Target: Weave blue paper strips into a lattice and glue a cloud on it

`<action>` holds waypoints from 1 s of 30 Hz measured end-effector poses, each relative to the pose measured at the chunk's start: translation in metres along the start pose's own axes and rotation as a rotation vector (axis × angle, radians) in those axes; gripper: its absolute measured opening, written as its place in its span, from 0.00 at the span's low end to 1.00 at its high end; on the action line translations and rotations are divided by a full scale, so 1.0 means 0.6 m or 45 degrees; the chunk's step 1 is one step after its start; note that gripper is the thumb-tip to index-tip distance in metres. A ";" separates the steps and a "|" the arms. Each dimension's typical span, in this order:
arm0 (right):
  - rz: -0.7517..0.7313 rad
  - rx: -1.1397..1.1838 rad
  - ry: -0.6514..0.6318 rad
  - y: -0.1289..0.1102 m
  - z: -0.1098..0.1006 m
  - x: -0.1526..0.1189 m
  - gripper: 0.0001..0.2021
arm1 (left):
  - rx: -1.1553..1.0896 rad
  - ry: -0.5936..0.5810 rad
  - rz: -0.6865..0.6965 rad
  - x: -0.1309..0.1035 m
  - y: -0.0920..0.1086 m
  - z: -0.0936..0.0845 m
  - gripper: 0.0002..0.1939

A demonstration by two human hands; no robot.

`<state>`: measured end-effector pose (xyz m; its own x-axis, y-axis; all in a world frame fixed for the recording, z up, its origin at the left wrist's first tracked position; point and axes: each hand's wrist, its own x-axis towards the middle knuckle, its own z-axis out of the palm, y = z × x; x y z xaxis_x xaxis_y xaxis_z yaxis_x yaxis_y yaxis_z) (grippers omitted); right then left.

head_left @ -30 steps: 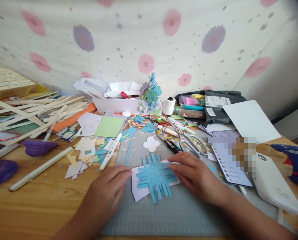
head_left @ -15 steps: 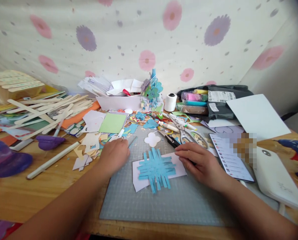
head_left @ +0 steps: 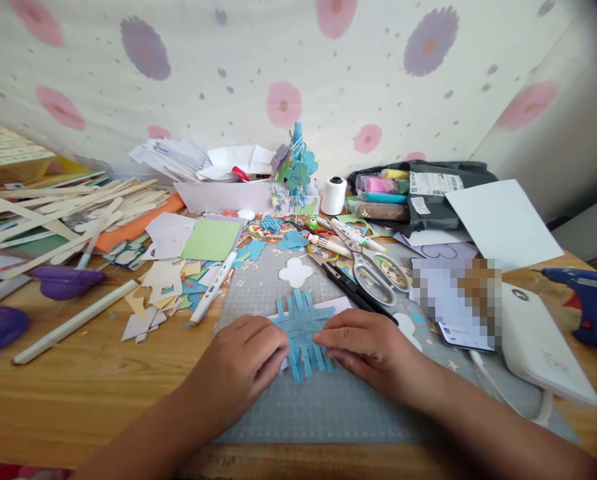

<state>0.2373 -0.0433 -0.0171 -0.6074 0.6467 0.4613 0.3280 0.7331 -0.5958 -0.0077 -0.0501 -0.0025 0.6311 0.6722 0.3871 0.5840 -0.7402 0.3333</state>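
Note:
A woven piece of light blue paper strips (head_left: 301, 323), its loose ends sticking out on all sides, lies over a sheet of white paper (head_left: 339, 304) on the grey cutting mat (head_left: 298, 417). My left hand (head_left: 251, 357) is at the left side of the weave, fingers closed on the strip ends. On the opposite side, my right hand (head_left: 373, 350) pinches the right-hand ends between thumb and fingers. Both hands cover parts of the strips and the sheet. Just beyond my right hand lies a black utility knife (head_left: 353, 290). A white flower-shaped cutout (head_left: 295, 272) rests behind the weave.
Scissors (head_left: 373, 270) and markers lie behind the knife. A white marker (head_left: 215, 287) and paper scraps (head_left: 165, 283) are left of the mat. Wooden sticks (head_left: 68, 213) pile farther left. On the right are a phone (head_left: 428, 293), a white power bank (head_left: 548, 343) and a glue gun (head_left: 591, 300).
My left hand has come from beside the white marker to the weave's left side. My right hand has left the utility knife and taken the strips' right ends. The view has shifted slightly.

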 end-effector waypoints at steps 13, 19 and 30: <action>-0.009 -0.278 -0.348 -0.005 0.010 0.001 0.12 | -0.379 -0.030 -0.161 -0.022 -0.011 0.019 0.06; 0.004 -0.366 -0.346 -0.010 0.013 0.003 0.09 | -0.502 -0.096 -0.201 -0.027 -0.017 0.012 0.07; -0.061 -0.513 -0.339 -0.069 0.015 -0.015 0.10 | -0.719 -0.348 -0.513 -0.006 -0.026 -0.009 0.06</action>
<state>0.2225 -0.0811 -0.0025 -0.7752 0.5727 0.2665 0.5174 0.8177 -0.2522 -0.0219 -0.0414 -0.0044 0.5711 0.8186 -0.0610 0.4918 -0.2817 0.8239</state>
